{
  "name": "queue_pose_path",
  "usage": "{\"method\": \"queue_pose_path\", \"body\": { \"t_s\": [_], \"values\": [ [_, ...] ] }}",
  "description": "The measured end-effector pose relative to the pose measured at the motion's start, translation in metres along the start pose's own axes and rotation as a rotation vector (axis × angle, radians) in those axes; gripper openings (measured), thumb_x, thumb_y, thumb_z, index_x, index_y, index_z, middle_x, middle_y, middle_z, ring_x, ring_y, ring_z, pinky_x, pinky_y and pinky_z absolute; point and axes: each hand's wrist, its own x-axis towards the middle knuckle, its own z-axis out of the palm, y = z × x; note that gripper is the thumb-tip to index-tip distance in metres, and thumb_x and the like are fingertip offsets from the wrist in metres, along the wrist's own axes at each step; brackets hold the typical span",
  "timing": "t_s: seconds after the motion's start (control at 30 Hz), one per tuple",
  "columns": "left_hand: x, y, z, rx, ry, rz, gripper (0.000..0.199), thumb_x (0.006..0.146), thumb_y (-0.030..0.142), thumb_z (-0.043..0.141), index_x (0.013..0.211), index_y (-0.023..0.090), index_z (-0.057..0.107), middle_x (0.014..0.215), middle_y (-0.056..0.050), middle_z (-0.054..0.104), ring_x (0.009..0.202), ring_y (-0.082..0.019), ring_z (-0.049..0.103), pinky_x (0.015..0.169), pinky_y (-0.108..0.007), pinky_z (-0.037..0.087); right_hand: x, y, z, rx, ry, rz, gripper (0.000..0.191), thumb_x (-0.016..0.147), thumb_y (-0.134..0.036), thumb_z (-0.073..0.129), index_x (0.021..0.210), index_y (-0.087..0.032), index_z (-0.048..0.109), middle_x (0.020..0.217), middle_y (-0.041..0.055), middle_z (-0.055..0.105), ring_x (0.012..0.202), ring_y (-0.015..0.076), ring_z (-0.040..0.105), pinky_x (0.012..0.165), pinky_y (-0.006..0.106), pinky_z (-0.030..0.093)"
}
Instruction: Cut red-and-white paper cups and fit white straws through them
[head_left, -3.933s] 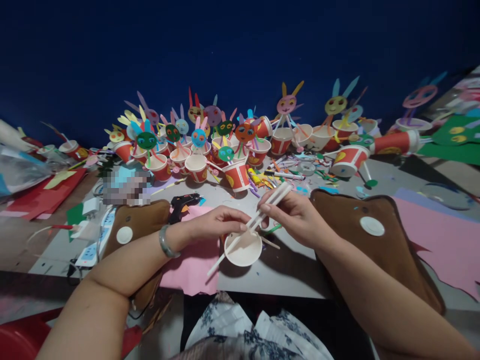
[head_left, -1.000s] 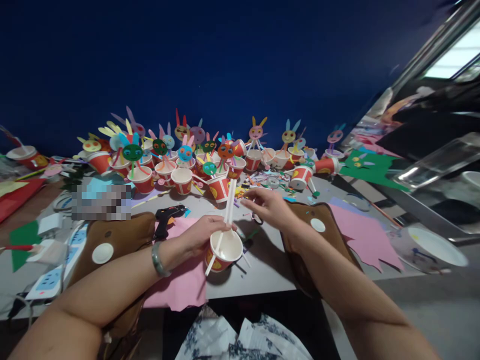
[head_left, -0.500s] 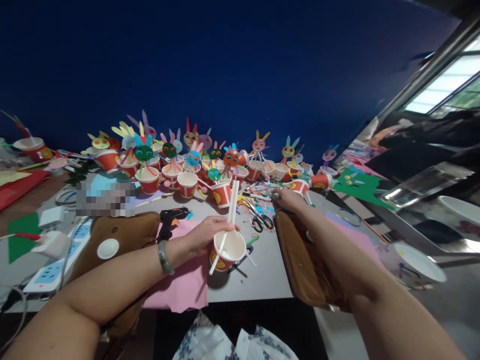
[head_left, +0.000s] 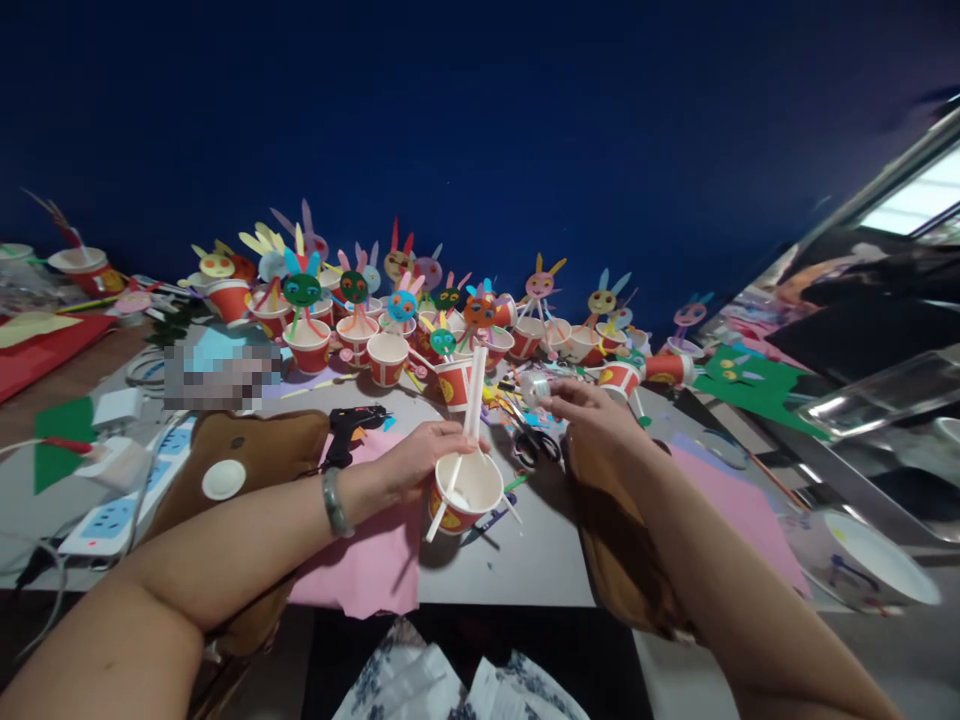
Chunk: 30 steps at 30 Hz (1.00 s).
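Near the middle of the table, my left hand point(head_left: 442, 445) grips a red-and-white paper cup point(head_left: 469, 490) at its far rim. White sticks point(head_left: 475, 395) rise from the back of this cup, and others slant out at its front. My right hand point(head_left: 577, 405) is closed on a small clear roll point(head_left: 535, 388), perhaps tape, held above the scraps right of the cup. Black-handled scissors point(head_left: 536, 445) lie between the cup and my right hand. A black glue gun point(head_left: 354, 432) rests to the left.
Several paper cups point(head_left: 388, 360) with rabbit faces stand along the blue wall. Brown cushions lie under both forearms point(head_left: 259, 450). Pink paper point(head_left: 360, 575) is beside the cup; a power strip point(head_left: 127, 510) is at the left and a white tub point(head_left: 877, 555) at the right.
My right hand has lifted off the table's scraps and come nearer, now with the clear roll in its fingers. My left hand still holds the cup. The view has shifted slightly.
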Motion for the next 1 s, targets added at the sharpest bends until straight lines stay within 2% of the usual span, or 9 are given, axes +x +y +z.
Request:
{"method": "queue_pose_path", "body": {
  "t_s": [0.07, 0.13, 0.23, 0.33, 0.43, 0.67, 0.8, 0.9, 1.0],
  "values": [
    [-0.001, 0.003, 0.002, -0.01, 0.032, -0.019, 0.024, 0.064, 0.03, 0.082, 0.076, 0.011, 0.074, 0.085, -0.01, 0.071, 0.075, -0.018, 0.063, 0.07, -0.027, 0.049, -0.003, -0.019, 0.01, 0.645, -0.057, 0.048, 0.043, 0.075, -0.058, 0.074, 0.098, -0.021, 0.069, 0.098, 0.007, 0.073, 0.086, 0.0217, 0.068, 0.074, 0.033, 0.053],
    [-0.002, 0.006, 0.004, -0.001, 0.042, -0.021, 0.024, 0.067, 0.03, 0.081, 0.079, 0.011, 0.073, 0.085, -0.009, 0.07, 0.075, -0.017, 0.063, 0.07, -0.027, 0.049, -0.005, -0.035, 0.02, 0.787, -0.107, 0.041, 0.045, 0.074, -0.062, 0.073, 0.098, -0.023, 0.071, 0.099, 0.0063, 0.074, 0.087, 0.0216, 0.068, 0.074, 0.034, 0.055],
    [-0.003, 0.009, 0.005, 0.003, 0.054, -0.024, 0.025, 0.068, 0.029, 0.079, 0.083, 0.011, 0.073, 0.084, -0.008, 0.069, 0.073, -0.016, 0.062, 0.069, -0.027, 0.048, -0.009, -0.05, 0.034, 1.089, -0.183, 0.087, 0.037, 0.078, -0.055, 0.073, 0.095, -0.023, 0.073, 0.095, 0.0058, 0.073, 0.084, 0.0202, 0.066, 0.072, 0.031, 0.055],
    [-0.001, 0.008, 0.006, -0.041, 0.116, -0.039, 0.024, 0.066, 0.028, 0.078, 0.083, 0.011, 0.073, 0.08, -0.006, 0.068, 0.069, -0.014, 0.06, 0.066, -0.026, 0.046, -0.014, -0.053, 0.048, 1.173, -0.202, 0.115, 0.03, 0.081, -0.05, 0.073, 0.093, -0.022, 0.073, 0.092, 0.004, 0.072, 0.077, 0.0167, 0.064, 0.067, 0.027, 0.053],
    [0.002, 0.005, 0.006, -0.098, 0.145, -0.054, 0.024, 0.063, 0.026, 0.079, 0.08, 0.011, 0.072, 0.078, -0.005, 0.067, 0.067, -0.013, 0.059, 0.064, -0.025, 0.044, -0.019, -0.052, 0.059, 1.241, -0.278, 0.131, 0.033, 0.08, -0.05, 0.076, 0.095, -0.021, 0.075, 0.088, 0.0034, 0.072, 0.072, 0.0142, 0.061, 0.061, 0.024, 0.051],
    [0.005, -0.002, 0.004, -0.16, 0.11, -0.132, 0.023, 0.061, 0.026, 0.082, 0.078, 0.011, 0.075, 0.072, -0.005, 0.07, 0.064, -0.013, 0.06, 0.063, -0.024, 0.043, -0.03, -0.054, 0.067, 1.233, -0.381, 0.162, 0.042, 0.073, -0.057, 0.081, 0.075, -0.018, 0.066, 0.06, -0.0018, 0.063, 0.046, 0.0086, 0.053, 0.044, 0.021, 0.046],
    [0.004, -0.008, 0.002, -0.127, 0.057, -0.178, 0.026, 0.061, 0.027, 0.082, 0.08, 0.011, 0.077, 0.073, -0.005, 0.071, 0.063, -0.013, 0.06, 0.062, -0.024, 0.042, -0.039, -0.054, 0.067, 1.197, -0.42, 0.169, 0.046, 0.07, -0.056, 0.085, 0.074, -0.02, 0.056, 0.058, -0.0038, 0.062, 0.041, 0.0094, 0.055, 0.039, 0.021, 0.045],
    [0.004, -0.009, 0.001, -0.124, 0.054, -0.184, 0.028, 0.06, 0.029, 0.083, 0.081, 0.01, 0.076, 0.073, -0.006, 0.071, 0.063, -0.013, 0.06, 0.062, -0.024, 0.043, -0.045, -0.053, 0.065, 1.188, -0.36, 0.09, 0.046, 0.074, -0.058, 0.081, 0.086, -0.021, 0.056, 0.061, -0.0052, 0.061, 0.042, 0.0103, 0.057, 0.04, 0.022, 0.047],
    [0.003, -0.007, 0.003, -0.157, 0.115, -0.153, 0.026, 0.062, 0.03, 0.083, 0.079, 0.012, 0.075, 0.076, -0.006, 0.071, 0.066, -0.015, 0.063, 0.066, -0.026, 0.046, -0.047, -0.051, 0.061, 1.163, -0.251, -0.083, 0.043, 0.078, -0.053, 0.08, 0.101, -0.024, 0.058, 0.073, -0.0026, 0.064, 0.055, 0.0125, 0.063, 0.05, 0.025, 0.054]
  ]
}}
